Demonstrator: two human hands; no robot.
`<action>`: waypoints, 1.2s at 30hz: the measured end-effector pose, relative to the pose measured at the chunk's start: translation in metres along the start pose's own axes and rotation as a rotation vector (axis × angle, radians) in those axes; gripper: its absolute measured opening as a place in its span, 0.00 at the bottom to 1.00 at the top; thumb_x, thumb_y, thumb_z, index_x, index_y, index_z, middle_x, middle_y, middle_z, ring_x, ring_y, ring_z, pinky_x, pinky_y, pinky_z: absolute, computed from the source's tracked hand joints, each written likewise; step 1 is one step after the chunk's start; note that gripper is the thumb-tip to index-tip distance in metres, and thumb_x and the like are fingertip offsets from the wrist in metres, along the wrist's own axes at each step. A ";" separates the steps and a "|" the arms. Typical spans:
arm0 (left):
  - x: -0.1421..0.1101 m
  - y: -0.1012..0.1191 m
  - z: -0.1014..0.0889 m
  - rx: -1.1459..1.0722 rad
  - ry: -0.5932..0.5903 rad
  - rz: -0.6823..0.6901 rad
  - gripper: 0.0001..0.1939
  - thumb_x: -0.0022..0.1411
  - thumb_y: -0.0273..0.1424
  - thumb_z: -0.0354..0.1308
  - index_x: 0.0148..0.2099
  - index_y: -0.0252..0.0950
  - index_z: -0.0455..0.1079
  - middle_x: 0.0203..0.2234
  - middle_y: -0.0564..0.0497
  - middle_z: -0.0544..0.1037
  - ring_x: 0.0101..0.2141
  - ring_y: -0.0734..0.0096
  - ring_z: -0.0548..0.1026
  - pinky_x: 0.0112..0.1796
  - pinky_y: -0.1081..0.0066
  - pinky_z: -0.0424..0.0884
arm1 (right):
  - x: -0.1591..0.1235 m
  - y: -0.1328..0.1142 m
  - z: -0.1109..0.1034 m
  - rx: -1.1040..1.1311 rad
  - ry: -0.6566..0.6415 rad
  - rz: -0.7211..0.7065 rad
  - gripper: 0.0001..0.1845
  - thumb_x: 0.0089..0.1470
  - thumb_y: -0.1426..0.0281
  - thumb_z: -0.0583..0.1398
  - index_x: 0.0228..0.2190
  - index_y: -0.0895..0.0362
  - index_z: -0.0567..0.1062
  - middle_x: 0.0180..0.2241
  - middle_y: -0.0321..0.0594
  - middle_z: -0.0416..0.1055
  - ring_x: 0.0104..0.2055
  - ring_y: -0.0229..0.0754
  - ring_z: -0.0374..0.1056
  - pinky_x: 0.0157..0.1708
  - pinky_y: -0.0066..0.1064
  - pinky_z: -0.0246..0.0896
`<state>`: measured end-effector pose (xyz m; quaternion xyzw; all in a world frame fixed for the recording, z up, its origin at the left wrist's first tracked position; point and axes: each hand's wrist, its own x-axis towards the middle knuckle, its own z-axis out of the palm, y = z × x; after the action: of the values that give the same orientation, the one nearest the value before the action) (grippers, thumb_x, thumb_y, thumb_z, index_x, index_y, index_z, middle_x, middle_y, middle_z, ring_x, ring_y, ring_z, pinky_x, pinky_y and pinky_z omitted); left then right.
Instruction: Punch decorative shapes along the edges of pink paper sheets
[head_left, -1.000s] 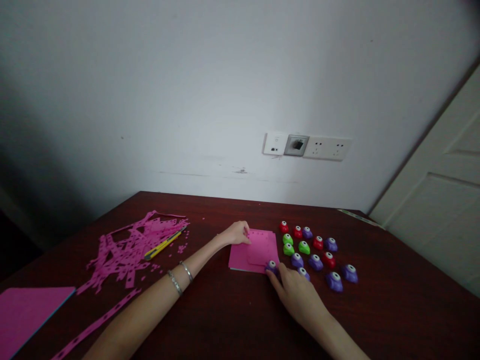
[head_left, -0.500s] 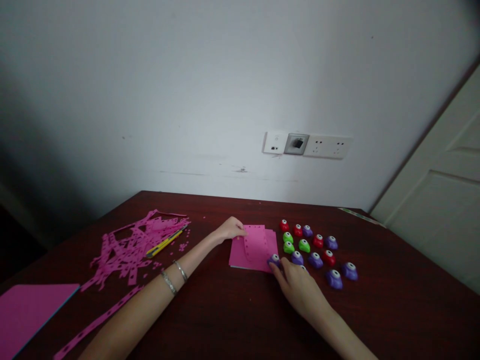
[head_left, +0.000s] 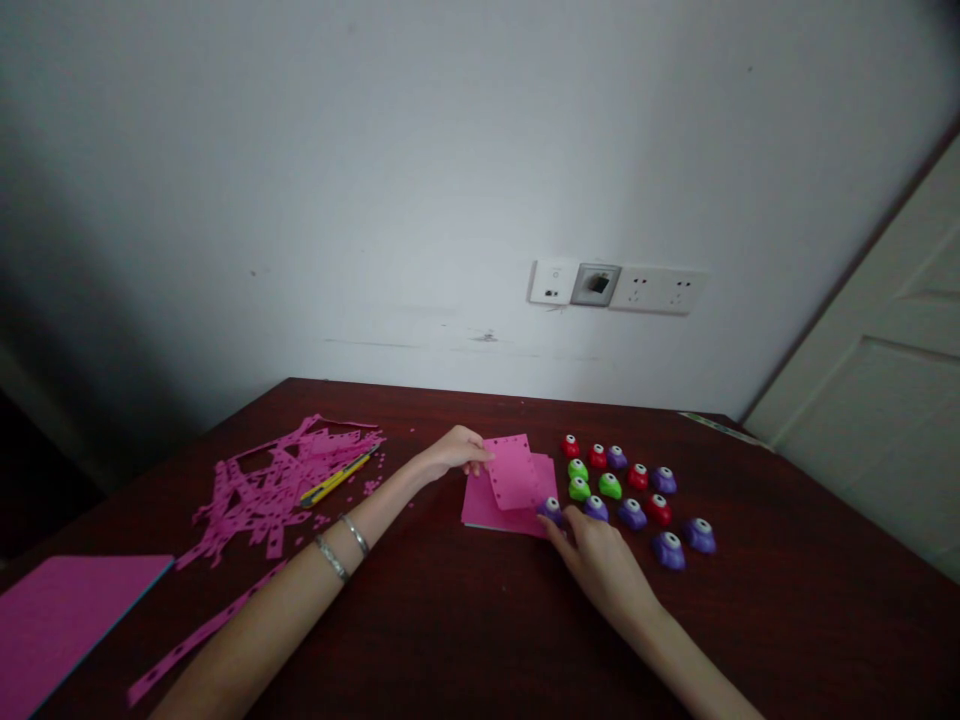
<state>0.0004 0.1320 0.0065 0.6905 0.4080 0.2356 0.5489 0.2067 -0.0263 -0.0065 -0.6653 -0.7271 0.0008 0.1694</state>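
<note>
Pinched in my left hand (head_left: 461, 450) is the left edge of a small pink paper sheet (head_left: 513, 472) with little holes punched along its edges. It is tilted over a stack of square pink paper (head_left: 489, 513) on the table. My right hand (head_left: 596, 558) is closed on a purple craft punch (head_left: 550, 507) with a white and black button, at the stack's right edge. The sheet's lower right corner lies close to this punch; whether it sits inside the slot I cannot tell. More purple punches (head_left: 632, 514) stand just beyond my right hand.
Red punches (head_left: 637, 478) and green punches (head_left: 610, 487) stand to the right. A heap of punched pink strips (head_left: 274, 485) with a yellow utility knife (head_left: 337, 482) lies left. A larger pink sheet stack (head_left: 75, 620) is at near left. Behind the table (head_left: 450, 620) rises a wall with sockets (head_left: 660, 290).
My left hand has raised and turned the small pink sheet, so its lower edge now slants above the stack. My right hand keeps the purple punch in nearly the same place.
</note>
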 end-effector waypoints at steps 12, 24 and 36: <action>-0.003 0.004 0.003 -0.088 0.024 -0.047 0.06 0.49 0.28 0.61 0.25 0.29 0.69 0.14 0.53 0.72 0.18 0.79 0.68 0.23 0.75 0.64 | 0.000 0.005 0.007 0.046 0.047 0.005 0.21 0.59 0.57 0.47 0.23 0.57 0.66 0.20 0.41 0.71 0.23 0.43 0.70 0.22 0.28 0.52; -0.001 -0.001 0.004 -0.115 0.023 -0.046 0.06 0.47 0.28 0.61 0.24 0.30 0.69 0.15 0.52 0.72 0.18 0.79 0.69 0.24 0.74 0.65 | -0.001 0.002 0.004 -0.049 0.045 0.031 0.20 0.59 0.58 0.48 0.23 0.57 0.66 0.20 0.41 0.71 0.23 0.44 0.70 0.20 0.28 0.50; -0.003 0.003 0.004 -0.141 0.017 -0.041 0.06 0.47 0.27 0.61 0.24 0.29 0.69 0.16 0.52 0.73 0.19 0.78 0.69 0.25 0.74 0.65 | -0.001 -0.001 0.001 -0.061 0.020 0.048 0.19 0.59 0.59 0.48 0.24 0.57 0.66 0.21 0.41 0.72 0.24 0.45 0.71 0.21 0.29 0.51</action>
<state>0.0029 0.1267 0.0084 0.6395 0.4092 0.2585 0.5973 0.2058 -0.0272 -0.0079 -0.6873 -0.7089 -0.0242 0.1562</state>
